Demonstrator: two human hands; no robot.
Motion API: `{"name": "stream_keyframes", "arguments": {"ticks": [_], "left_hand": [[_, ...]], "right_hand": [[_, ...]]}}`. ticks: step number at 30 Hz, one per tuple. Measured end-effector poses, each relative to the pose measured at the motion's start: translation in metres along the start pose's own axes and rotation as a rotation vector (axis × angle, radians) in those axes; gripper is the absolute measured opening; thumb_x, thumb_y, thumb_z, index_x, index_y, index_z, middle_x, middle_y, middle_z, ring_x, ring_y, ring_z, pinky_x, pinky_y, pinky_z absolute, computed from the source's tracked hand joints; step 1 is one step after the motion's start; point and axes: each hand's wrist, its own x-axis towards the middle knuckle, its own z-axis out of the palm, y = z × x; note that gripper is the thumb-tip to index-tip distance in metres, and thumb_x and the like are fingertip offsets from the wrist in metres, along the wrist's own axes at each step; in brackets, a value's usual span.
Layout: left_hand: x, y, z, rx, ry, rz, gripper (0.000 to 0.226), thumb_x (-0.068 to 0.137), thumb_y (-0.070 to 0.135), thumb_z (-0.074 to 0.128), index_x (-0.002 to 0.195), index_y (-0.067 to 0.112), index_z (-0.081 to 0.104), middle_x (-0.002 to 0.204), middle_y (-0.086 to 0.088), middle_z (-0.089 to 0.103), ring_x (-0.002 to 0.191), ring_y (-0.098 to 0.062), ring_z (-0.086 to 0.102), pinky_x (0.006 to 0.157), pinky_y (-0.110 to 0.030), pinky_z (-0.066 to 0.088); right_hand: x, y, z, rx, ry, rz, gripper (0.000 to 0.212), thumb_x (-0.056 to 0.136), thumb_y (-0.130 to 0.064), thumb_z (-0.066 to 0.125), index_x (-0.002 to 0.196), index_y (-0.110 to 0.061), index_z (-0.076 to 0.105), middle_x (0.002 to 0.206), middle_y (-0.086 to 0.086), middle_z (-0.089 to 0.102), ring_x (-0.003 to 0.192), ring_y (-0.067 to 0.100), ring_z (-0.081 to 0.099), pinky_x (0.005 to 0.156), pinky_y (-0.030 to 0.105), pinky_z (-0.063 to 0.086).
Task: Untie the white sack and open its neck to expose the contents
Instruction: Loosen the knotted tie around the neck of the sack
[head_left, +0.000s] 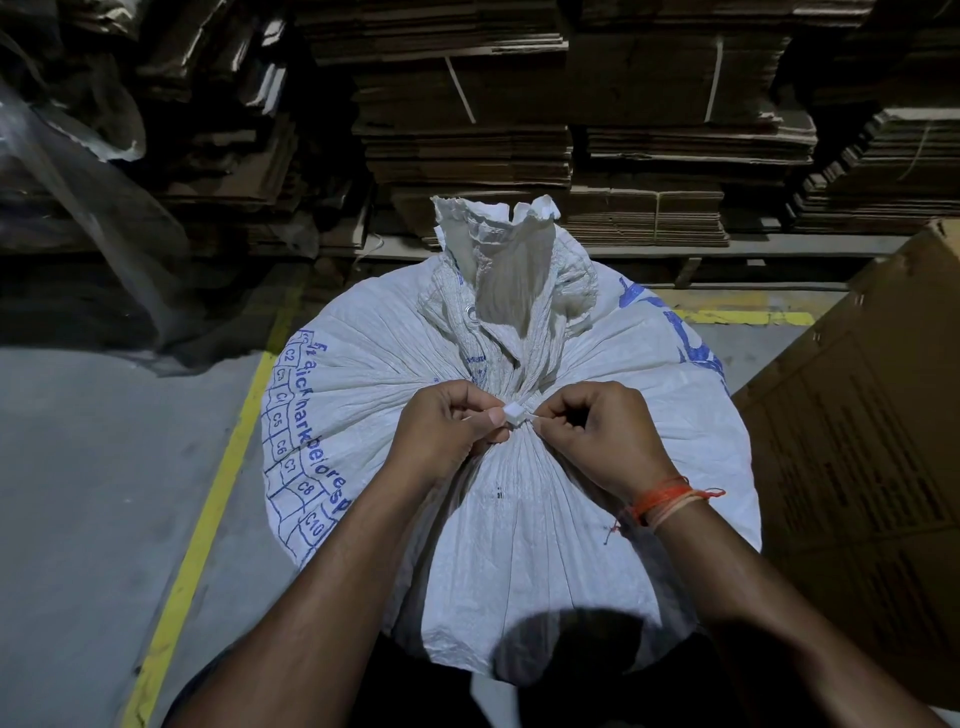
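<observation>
The white sack (511, 519) stands full on the grey floor (104, 493) beside a yellow line (208, 499), its neck cinched by a white tie (512, 414). The left hand (441, 431) and right hand (602, 436) both have fingers curled, pinching that tie from either side. Beyond the gathered neck (514, 291) rise stacks of flattened cardboard (649, 156).
</observation>
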Motion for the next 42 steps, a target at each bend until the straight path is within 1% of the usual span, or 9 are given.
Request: {"name": "stream_keyframes", "arguments": {"ticks": [3, 9, 21, 23, 27, 32, 37, 40, 42], "left_hand": [[0.001, 0.0, 0.0, 0.009, -0.002, 0.004, 0.015, 0.091, 0.001, 0.073, 0.079, 0.01, 0.074, 0.077, -0.014, 0.078, 0.075, -0.022, 0.077, 0.06, -0.024, 0.055], [0.001, -0.001, 0.0, 0.013, -0.001, 0.0, 0.013, 0.091, 0.002, 0.074, 0.08, 0.01, 0.074, 0.08, -0.016, 0.078, 0.079, -0.025, 0.077, 0.061, -0.023, 0.055], [0.001, 0.0, 0.001, 0.032, 0.005, 0.015, 0.008, 0.092, 0.0, 0.072, 0.085, 0.004, 0.073, 0.092, -0.031, 0.076, 0.083, -0.03, 0.075, 0.059, -0.021, 0.054], [0.001, 0.0, 0.001, 0.024, -0.003, 0.003, 0.008, 0.092, -0.001, 0.072, 0.085, 0.004, 0.073, 0.091, -0.029, 0.077, 0.082, -0.028, 0.076, 0.06, -0.022, 0.056], [0.002, 0.0, -0.001, 0.011, -0.024, -0.012, 0.013, 0.091, -0.001, 0.072, 0.082, 0.008, 0.072, 0.083, -0.018, 0.078, 0.075, -0.023, 0.077, 0.066, -0.028, 0.059], [0.002, 0.0, -0.002, 0.011, -0.023, -0.014, 0.014, 0.092, -0.001, 0.072, 0.081, 0.008, 0.073, 0.083, -0.018, 0.079, 0.076, -0.024, 0.077, 0.074, -0.032, 0.061], [0.001, 0.001, -0.001, 0.024, -0.017, -0.018, 0.012, 0.092, -0.003, 0.071, 0.082, 0.004, 0.071, 0.085, -0.023, 0.077, 0.069, -0.018, 0.075, 0.063, -0.025, 0.058], [0.001, 0.001, 0.0, 0.044, -0.014, -0.011, 0.012, 0.092, -0.001, 0.072, 0.082, 0.005, 0.072, 0.084, -0.024, 0.077, 0.071, -0.019, 0.075, 0.059, -0.023, 0.056], [0.001, 0.001, 0.0, 0.044, -0.011, -0.011, 0.011, 0.092, -0.001, 0.072, 0.082, 0.005, 0.073, 0.084, -0.023, 0.077, 0.072, -0.019, 0.076, 0.061, -0.023, 0.058]], "right_hand": [[0.0, 0.001, 0.002, 0.005, 0.003, 0.005, 0.007, 0.081, -0.018, 0.082, 0.075, -0.019, 0.08, 0.068, -0.006, 0.075, 0.064, 0.011, 0.068, 0.06, 0.014, 0.047], [0.0, -0.002, 0.003, 0.001, 0.011, 0.005, 0.008, 0.081, -0.018, 0.082, 0.074, -0.019, 0.08, 0.064, -0.007, 0.072, 0.056, 0.0, 0.059, 0.056, 0.008, 0.04], [-0.002, -0.004, 0.006, -0.022, 0.031, -0.007, 0.008, 0.082, -0.02, 0.082, 0.074, -0.021, 0.079, 0.066, -0.01, 0.072, 0.065, 0.002, 0.064, 0.057, 0.006, 0.041], [0.0, -0.003, 0.001, -0.001, -0.008, 0.015, 0.006, 0.081, -0.02, 0.083, 0.076, -0.021, 0.08, 0.067, -0.007, 0.074, 0.063, 0.006, 0.066, 0.058, 0.007, 0.044], [0.003, -0.002, -0.011, 0.086, -0.084, 0.062, 0.007, 0.08, -0.013, 0.082, 0.077, -0.018, 0.081, 0.068, -0.005, 0.075, 0.058, -0.002, 0.061, 0.059, 0.012, 0.048], [0.002, -0.002, -0.011, 0.049, -0.071, 0.023, 0.012, 0.081, -0.014, 0.083, 0.074, -0.023, 0.079, 0.067, -0.007, 0.075, 0.06, -0.003, 0.063, 0.061, 0.011, 0.048], [0.001, -0.002, -0.004, 0.026, -0.05, 0.001, 0.007, 0.081, -0.017, 0.082, 0.076, -0.02, 0.08, 0.068, -0.007, 0.075, 0.068, 0.01, 0.069, 0.067, 0.021, 0.05], [0.001, -0.001, -0.003, 0.03, -0.039, 0.002, 0.006, 0.081, -0.017, 0.082, 0.077, -0.02, 0.08, 0.07, -0.006, 0.076, 0.071, 0.01, 0.071, 0.068, 0.02, 0.05], [0.001, -0.001, -0.002, 0.025, -0.036, 0.008, 0.005, 0.081, -0.018, 0.082, 0.078, -0.02, 0.08, 0.072, -0.006, 0.076, 0.072, 0.009, 0.071, 0.068, 0.019, 0.05]]}}
